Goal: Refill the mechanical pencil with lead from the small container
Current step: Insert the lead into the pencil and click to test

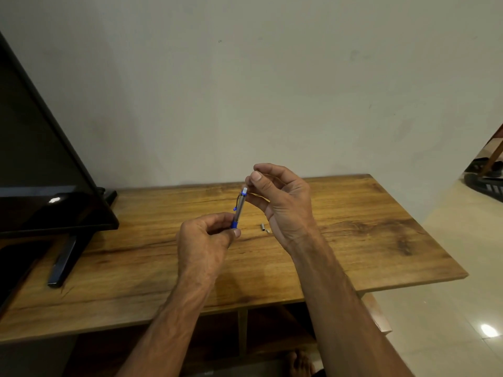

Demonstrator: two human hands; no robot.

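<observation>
Wall [245, 77]: plain and pale, behind everything.
Table [353, 240]: wood-grain top running across the view, with an open shelf under its near edge.
Screen [32, 159]: dark flat panel on the table's left end, tilted, well left of the hands; its stand foot [65, 257] reaches toward the near edge.
Floor [449, 295]: light glossy tiles to the right of the table.
Left hand [204, 240]: fingers curled round the pencil's blue lower end, covering the tip.
Right hand [283, 197]: thumb and forefinger pinched together just above the pencil's top; anything between them is too thin to see, so I cannot tell what it grips.
Mechanical pencil [239, 208]: held above the table's middle, nearly upright, silver barrel, white top end uppermost.
Small metal pieces [263, 227]: two, lying on the table just left of the right wrist, partly hidden by it.
</observation>
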